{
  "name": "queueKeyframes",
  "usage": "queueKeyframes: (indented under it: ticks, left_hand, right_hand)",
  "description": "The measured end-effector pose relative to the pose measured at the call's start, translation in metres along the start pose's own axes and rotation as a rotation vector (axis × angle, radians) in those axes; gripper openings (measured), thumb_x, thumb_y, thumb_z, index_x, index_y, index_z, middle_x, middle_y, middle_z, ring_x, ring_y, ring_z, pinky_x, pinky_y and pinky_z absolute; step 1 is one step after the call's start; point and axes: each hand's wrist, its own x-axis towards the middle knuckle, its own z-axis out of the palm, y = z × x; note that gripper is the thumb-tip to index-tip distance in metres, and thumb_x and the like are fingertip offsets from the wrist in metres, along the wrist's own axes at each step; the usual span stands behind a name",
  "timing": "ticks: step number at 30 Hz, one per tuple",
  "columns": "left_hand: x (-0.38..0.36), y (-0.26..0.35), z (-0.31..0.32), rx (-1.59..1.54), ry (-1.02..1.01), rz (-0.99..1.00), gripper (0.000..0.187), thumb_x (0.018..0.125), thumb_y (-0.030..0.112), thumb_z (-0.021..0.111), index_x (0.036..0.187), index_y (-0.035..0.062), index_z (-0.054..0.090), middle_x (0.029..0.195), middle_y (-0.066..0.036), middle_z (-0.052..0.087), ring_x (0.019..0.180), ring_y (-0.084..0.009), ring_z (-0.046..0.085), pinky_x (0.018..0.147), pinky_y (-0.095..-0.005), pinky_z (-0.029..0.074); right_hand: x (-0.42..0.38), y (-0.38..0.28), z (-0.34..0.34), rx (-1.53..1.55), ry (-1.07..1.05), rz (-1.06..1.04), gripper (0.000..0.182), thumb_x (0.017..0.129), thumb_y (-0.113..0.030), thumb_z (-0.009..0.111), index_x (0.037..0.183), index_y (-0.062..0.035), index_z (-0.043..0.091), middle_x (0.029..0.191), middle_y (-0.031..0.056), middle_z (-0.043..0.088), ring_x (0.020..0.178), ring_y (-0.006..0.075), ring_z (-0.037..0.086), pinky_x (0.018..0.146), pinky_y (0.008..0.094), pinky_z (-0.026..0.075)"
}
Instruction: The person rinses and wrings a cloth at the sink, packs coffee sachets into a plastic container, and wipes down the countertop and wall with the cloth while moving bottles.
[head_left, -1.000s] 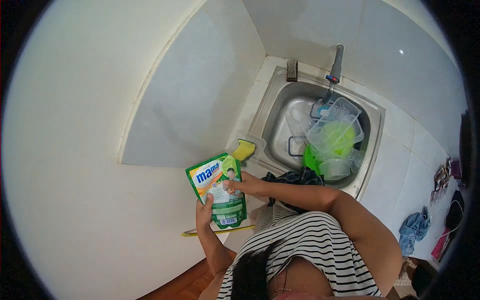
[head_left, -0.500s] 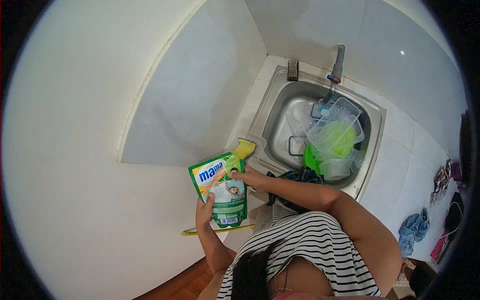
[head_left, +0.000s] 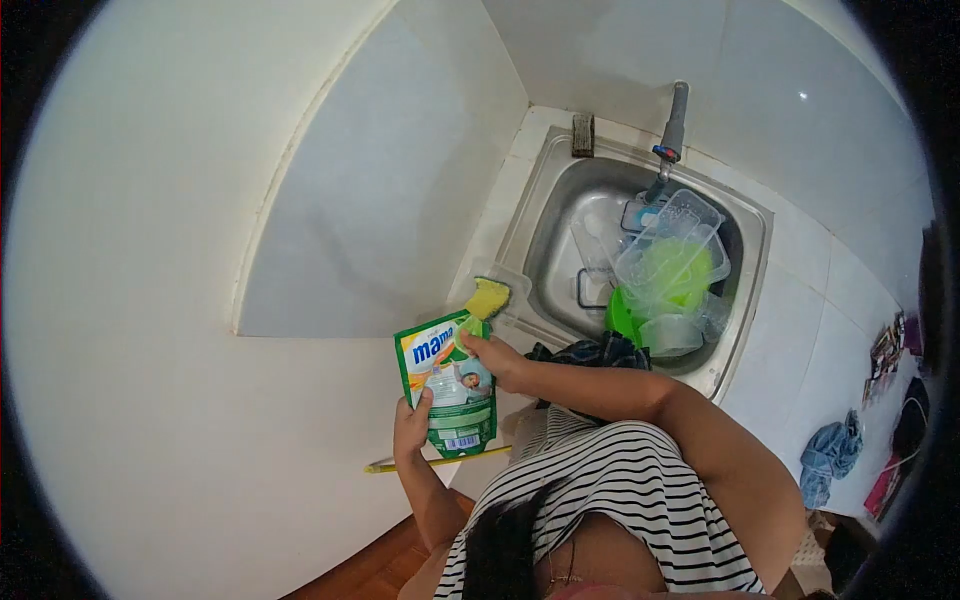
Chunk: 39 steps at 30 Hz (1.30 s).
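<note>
Tiny words on green mama pouch point(head_left: 460, 415) too small to read; back hidden. Left hand point(head_left: 411, 425): most fingers tucked behind pouch. Right hand point(head_left: 497, 362) covers bit of front. Clear tubs point(head_left: 655, 270) half hide green bowl point(head_left: 622, 318). Right arm point(head_left: 600, 387) covers part of dark cloth point(head_left: 612, 353). Black hair point(head_left: 505, 545) cut off at bottom.

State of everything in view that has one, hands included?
Mama detergent pouch: held in both hands; open or sealed unclear
Left hand: closed on pouch
Right hand: closed on pouch
Yellow sponge: on clear tray
Faucet: no stream visible
Sink: holding plasticware
Clear containers: piled up
Denim cloth: bunched
</note>
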Motion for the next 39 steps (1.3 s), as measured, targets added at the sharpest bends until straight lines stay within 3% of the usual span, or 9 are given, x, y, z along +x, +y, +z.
queueKeyframes:
  ticks: [18, 23, 24, 26, 27, 31, 35, 36, 39]
  left_hand:
    - [0.006, -0.018, -0.003, -0.017, 0.05, -0.027, 0.04, 0.095, 0.03, 0.059, 0.116, -0.0045, 0.055, 0.104, -0.009, 0.064, 0.09, -0.016, 0.06, 0.079, -0.0314, 0.048]
    - [0.007, -0.047, -0.01, -0.084, 0.059, 0.065, 0.045, 0.095, 0.032, 0.058, 0.122, -0.0035, 0.052, 0.11, -0.009, 0.063, 0.095, -0.0177, 0.06, 0.083, -0.033, 0.048]
    - [0.008, -0.052, -0.009, -0.14, 0.122, 0.127, 0.045, 0.095, 0.031, 0.058, 0.124, -0.0028, 0.051, 0.114, -0.01, 0.061, 0.099, -0.0187, 0.059, 0.085, -0.0332, 0.048]
    - [0.011, -0.061, -0.011, -0.232, 0.152, 0.232, 0.049, 0.095, 0.03, 0.058, 0.13, -0.0013, 0.044, 0.123, -0.012, 0.056, 0.107, -0.0221, 0.058, 0.089, -0.0352, 0.048]
    - [0.014, -0.062, -0.011, -0.311, 0.197, 0.253, 0.051, 0.095, 0.032, 0.059, 0.13, -0.0017, 0.044, 0.123, -0.012, 0.056, 0.108, -0.0219, 0.057, 0.091, -0.0349, 0.046]
    - [0.033, -0.056, 0.01, -0.505, 0.252, 0.331, 0.057, 0.092, 0.034, 0.063, 0.132, -0.0013, 0.041, 0.124, -0.013, 0.055, 0.109, -0.023, 0.056, 0.094, -0.0354, 0.044]
    - [0.052, -0.022, 0.041, -0.379, 0.254, 0.393, 0.058, 0.092, 0.037, 0.063, 0.131, -0.0012, 0.042, 0.124, -0.012, 0.055, 0.111, -0.0237, 0.055, 0.096, -0.0379, 0.043]
    - [0.067, -0.029, 0.036, -0.218, 0.14, 0.517, 0.052, 0.098, 0.033, 0.052, 0.135, -0.001, 0.039, 0.127, -0.013, 0.052, 0.115, -0.0257, 0.053, 0.097, -0.042, 0.044]
    - [0.058, 0.041, 0.069, -0.347, -0.065, 0.687, 0.051, 0.096, 0.031, 0.055, 0.134, -0.0003, 0.041, 0.127, -0.012, 0.052, 0.116, -0.0245, 0.053, 0.101, -0.0419, 0.04]
  right_hand:
    - [0.003, -0.006, 0.004, -0.05, 0.217, 0.026, 0.054, 0.093, -0.052, 0.049, 0.104, -0.0009, 0.06, 0.09, 0.0065, 0.063, 0.079, 0.0167, 0.06, 0.075, 0.0308, 0.047]
    - [-0.049, -0.025, 0.019, -0.401, -0.118, -0.246, 0.049, 0.09, -0.045, 0.063, 0.114, -0.0023, 0.056, 0.099, 0.0041, 0.06, 0.087, 0.0126, 0.059, 0.077, 0.0299, 0.048]
    - [-0.048, -0.017, 0.019, -0.416, -0.141, -0.394, 0.041, 0.089, -0.033, 0.067, 0.113, -0.0022, 0.057, 0.095, 0.0058, 0.06, 0.08, 0.0137, 0.056, 0.075, 0.0303, 0.047]
    - [-0.045, -0.015, 0.006, -0.787, -0.159, -0.648, 0.042, 0.087, -0.033, 0.068, 0.113, -0.0016, 0.057, 0.096, 0.0102, 0.059, 0.089, 0.02, 0.056, 0.081, 0.0339, 0.046]
    - [-0.053, -0.029, 0.006, -1.089, -0.199, -0.627, 0.034, 0.089, -0.027, 0.064, 0.112, -0.0021, 0.059, 0.098, 0.0151, 0.057, 0.097, 0.0296, 0.054, 0.085, 0.0387, 0.044]
    - [-0.062, -0.046, 0.012, -1.077, -0.293, -0.962, 0.019, 0.095, -0.014, 0.051, 0.103, -0.0024, 0.063, 0.1, 0.0161, 0.058, 0.094, 0.0351, 0.054, 0.084, 0.0424, 0.043]
    - [-0.09, -0.091, 0.022, -1.125, -0.158, -1.051, 0.016, 0.094, -0.013, 0.052, 0.093, -0.0008, 0.063, 0.09, 0.0169, 0.058, 0.091, 0.0343, 0.055, 0.08, 0.0424, 0.043]
    - [-0.095, -0.104, 0.022, -1.141, -0.112, -1.083, 0.015, 0.094, -0.011, 0.052, 0.092, -0.0006, 0.062, 0.087, 0.0165, 0.057, 0.087, 0.0344, 0.055, 0.077, 0.0421, 0.044]
    - [-0.102, -0.14, 0.012, -1.191, 0.136, -1.136, 0.011, 0.092, -0.007, 0.053, 0.088, 0.0005, 0.06, 0.076, 0.0148, 0.053, 0.072, 0.0296, 0.055, 0.066, 0.0372, 0.043]
